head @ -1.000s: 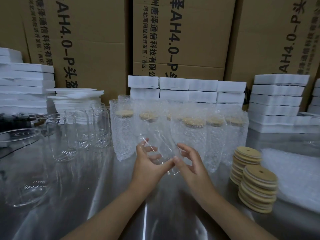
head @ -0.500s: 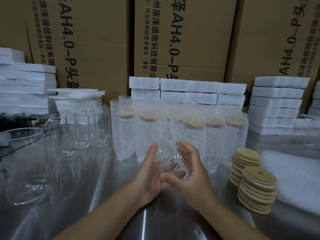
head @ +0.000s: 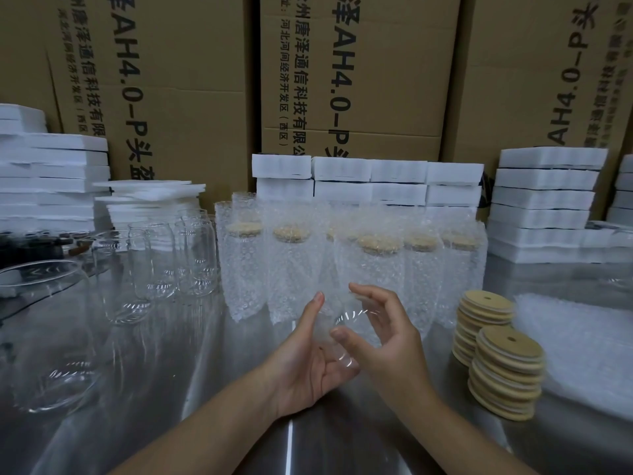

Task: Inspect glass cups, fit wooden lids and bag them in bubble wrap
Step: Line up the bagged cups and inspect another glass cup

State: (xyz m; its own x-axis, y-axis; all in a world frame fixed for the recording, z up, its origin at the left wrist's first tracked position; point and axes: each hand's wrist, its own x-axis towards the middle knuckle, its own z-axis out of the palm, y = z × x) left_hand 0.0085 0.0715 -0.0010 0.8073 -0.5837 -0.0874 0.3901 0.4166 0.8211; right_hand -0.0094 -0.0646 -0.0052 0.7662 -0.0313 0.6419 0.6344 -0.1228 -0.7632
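Rotating glass cup (head: 343, 318) between left hand (head: 303, 368), right hand (head: 394, 351).

A packing room in a warehouse: printed cardboard cartons (head: 352, 80) stacked as a wall behind a steel bench (head: 191, 354), white foam slabs (head: 544, 197) piled in stacks, a row of bubble-wrapped cups (head: 380, 269), bare glass cups (head: 195, 255), two stacks of wooden lids (head: 507, 365) and a heap of bubble-wrap bags (head: 582, 344).
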